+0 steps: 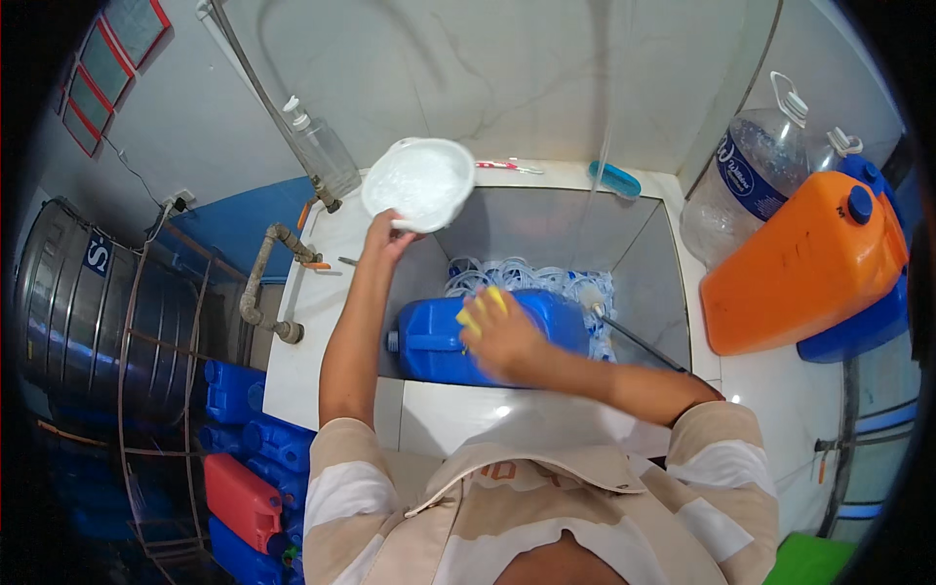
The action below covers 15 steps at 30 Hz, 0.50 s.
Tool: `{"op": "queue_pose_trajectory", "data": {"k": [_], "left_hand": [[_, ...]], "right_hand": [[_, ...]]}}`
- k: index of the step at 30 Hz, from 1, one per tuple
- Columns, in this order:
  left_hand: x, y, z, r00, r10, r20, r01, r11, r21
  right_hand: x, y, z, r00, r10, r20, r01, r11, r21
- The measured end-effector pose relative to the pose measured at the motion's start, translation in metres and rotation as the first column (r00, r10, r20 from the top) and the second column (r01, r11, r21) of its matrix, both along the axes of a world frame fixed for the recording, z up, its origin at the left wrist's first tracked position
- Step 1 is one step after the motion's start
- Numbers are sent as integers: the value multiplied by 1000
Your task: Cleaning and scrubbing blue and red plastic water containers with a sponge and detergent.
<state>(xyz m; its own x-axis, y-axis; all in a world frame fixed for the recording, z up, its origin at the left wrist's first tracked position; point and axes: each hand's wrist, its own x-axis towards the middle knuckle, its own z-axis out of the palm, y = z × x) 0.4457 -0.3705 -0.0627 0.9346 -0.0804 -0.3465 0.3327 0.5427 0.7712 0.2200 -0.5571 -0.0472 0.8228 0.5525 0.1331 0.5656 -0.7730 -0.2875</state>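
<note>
My left hand [393,235] grips the rim of a white plastic bowl [419,183], which holds foamy-looking white contents, above the back left edge of a tiled basin [651,256]. Held in my right hand [504,340] is a yellow sponge [482,307], against the upper side of a blue plastic jerrycan [431,358]. The jerrycan lies on its side in the basin, its threaded neck [393,341] to the left. Behind it are many white ring-shaped pieces [512,274]. A long-handled brush [629,333] leans at the basin's right.
On the back ledge lie a toothbrush [510,167] and a teal scrubbing brush [615,180]. A clear pump bottle [325,153] and pipes [256,285] stand left. At right are a large clear bottle [738,183] and an orange jerrycan [804,270]. Several blue jerrycans [234,395] are lower left.
</note>
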Motion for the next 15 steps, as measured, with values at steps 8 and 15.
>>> {"op": "queue_pose_trajectory", "data": {"k": [8,15], "left_hand": [[74,94,-53,971,179,-157,-154,975,160],[84,148,-48,973,230,4,-219,921,321]], "right_hand": [[-12,-11,19,979,-115,171,140,981,-137],[41,-113,32,965,-140,222,162,983,-88]]}}
